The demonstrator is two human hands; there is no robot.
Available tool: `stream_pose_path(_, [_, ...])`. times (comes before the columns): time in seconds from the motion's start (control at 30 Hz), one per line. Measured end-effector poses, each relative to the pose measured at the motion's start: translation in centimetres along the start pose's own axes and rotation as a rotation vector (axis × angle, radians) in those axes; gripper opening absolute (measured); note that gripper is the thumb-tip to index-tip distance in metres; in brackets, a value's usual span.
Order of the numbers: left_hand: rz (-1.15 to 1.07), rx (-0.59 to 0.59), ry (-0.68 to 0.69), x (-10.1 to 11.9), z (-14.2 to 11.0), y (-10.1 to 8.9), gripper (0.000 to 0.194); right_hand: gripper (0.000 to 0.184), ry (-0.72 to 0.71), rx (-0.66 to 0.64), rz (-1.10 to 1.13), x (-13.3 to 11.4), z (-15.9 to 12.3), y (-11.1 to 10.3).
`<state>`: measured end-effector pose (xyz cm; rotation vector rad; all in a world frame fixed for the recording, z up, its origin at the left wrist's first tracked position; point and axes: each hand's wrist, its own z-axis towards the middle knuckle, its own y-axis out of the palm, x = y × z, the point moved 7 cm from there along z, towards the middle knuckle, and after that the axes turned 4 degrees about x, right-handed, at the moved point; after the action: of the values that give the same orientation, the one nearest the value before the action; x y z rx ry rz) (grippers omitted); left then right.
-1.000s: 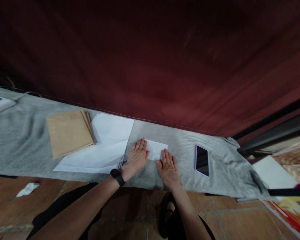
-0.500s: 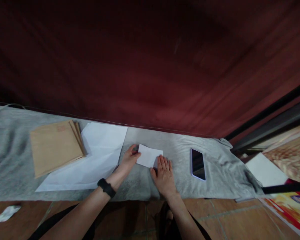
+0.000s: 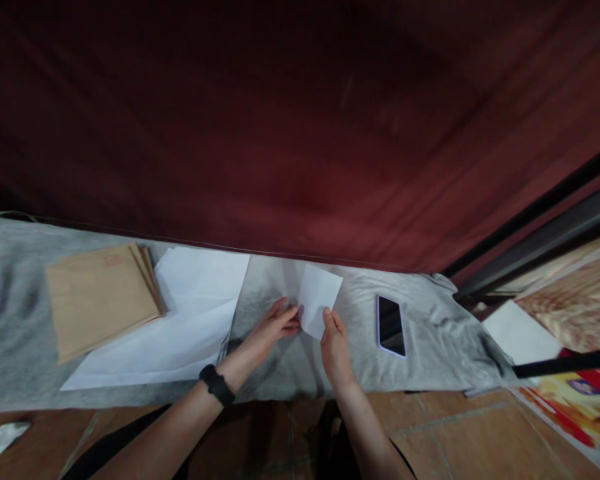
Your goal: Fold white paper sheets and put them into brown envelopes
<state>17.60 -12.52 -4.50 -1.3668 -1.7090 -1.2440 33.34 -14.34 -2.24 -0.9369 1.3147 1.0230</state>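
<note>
A small folded sheet of white paper (image 3: 316, 297) is raised at a tilt over the grey cloth. My right hand (image 3: 335, 340) grips its lower right edge, thumb on top and the other fingers mostly hidden. At the paper's left edge is my left hand (image 3: 276, 325), fingers apart; whether the fingertips touch the paper, I cannot tell. A dark band circles the left wrist. Large white sheets (image 3: 205, 287) lie left of my hands, partly under a stack of brown envelopes (image 3: 103, 293).
To the right, a phone (image 3: 391, 325) with a light purple edge rests on the grey cloth (image 3: 440, 347). Dark red fabric (image 3: 300, 167) rises behind the surface. Dark bars (image 3: 555, 227) and a printed box (image 3: 580, 407) stand at far right. Crumpled white paper (image 3: 5, 439) lies on the tiled floor.
The small paper has turned from lying flat to being lifted upright at a tilt. My right hand went from pressing flat to gripping it; my left hand loosened its grip at the left edge.
</note>
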Motion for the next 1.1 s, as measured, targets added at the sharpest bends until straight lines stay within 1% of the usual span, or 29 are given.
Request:
stream_pose_path(0.1, [-0.016,-0.034,0.02,-0.7,-0.3,0.7,0.068,0.052,0.077,-0.016,0.164,0.7,-0.6,0.9])
stream_pose_path(0.2, [0.009,-0.013,0.09,-0.3,-0.1,0.5,0.065,0.048,0.121,-0.035,0.238,0.9,-0.8,1.1])
stream_pose_path(0.3, [0.14,-0.001,0.144,0.7,0.8,-0.4,0.064,0.041,0.163,0.03,0.286,1.2,-0.2,-0.3])
stream_pose_path(0.37, [0.259,-0.037,0.182,1.6,1.5,-1.0,0.062,0.04,0.193,0.092,0.31,1.7,0.5,-1.8])
stream_pose_path(0.43, [0.34,-0.057,0.238,2.5,2.2,-1.7,0.059,0.038,0.224,0.141,0.28,2.4,1.2,-3.3])
stream_pose_path(0.5, [0.401,-0.059,0.284,3.2,2.7,-2.4,0.055,0.036,0.241,0.172,0.16,3.2,1.7,-4.6])
stream_pose_path(0.57, [0.474,-0.039,0.308,3.5,3.1,-3.1,0.051,0.033,0.208,0.144,-0.042,3.6,2.1,-5.2])
stream_pose_path(0.63, [0.586,0.021,0.335,3.7,3.2,-3.6,0.048,0.031,0.15,0.075,-0.218,3.9,2.2,-5.0])
stream_pose_path(0.7, [0.761,0.079,0.376,4.1,3.1,-3.7,0.046,0.026,0.074,0.024,-0.335,3.6,2.0,-4.6])
stream_pose_path(0.77, [0.957,0.118,0.434,4.5,2.5,-3.3,0.046,0.019,-0.014,0.004,-0.465,3.0,1.6,-4.2])
stream_pose_path(0.83, [1.138,0.144,0.489,4.6,1.8,-2.6,0.046,0.018,-0.095,-0.014,-0.677,2.3,1.1,-3.7])
stream_pose_path(0.93, [1.382,0.24,0.563,4.4,0.5,-1.7,0.043,0.021,-0.133,-0.036,-0.952,1.6,0.5,-3.0])
stream_pose_path(1.0, [1.506,0.32,0.625,3.9,-0.3,-1.0,0.041,0.022,-0.153,-0.039,-1.065,1.2,0.2,-2.5])
stream_pose_path(1.03, [1.544,0.337,0.662,3.5,-0.6,-0.6,0.041,0.022,-0.167,-0.041,-1.102,1.0,0.0,-2.3])
stream_pose_path(1.07, [1.567,0.326,0.698,2.9,-0.9,0.0,0.042,0.023,-0.181,-0.043,-1.13,0.9,-0.1,-2.1])
stream_pose_path(1.1, [1.577,0.282,0.733,2.1,-1.1,0.6,0.043,0.023,-0.192,-0.044,-1.15,0.8,-0.2,-2.0])
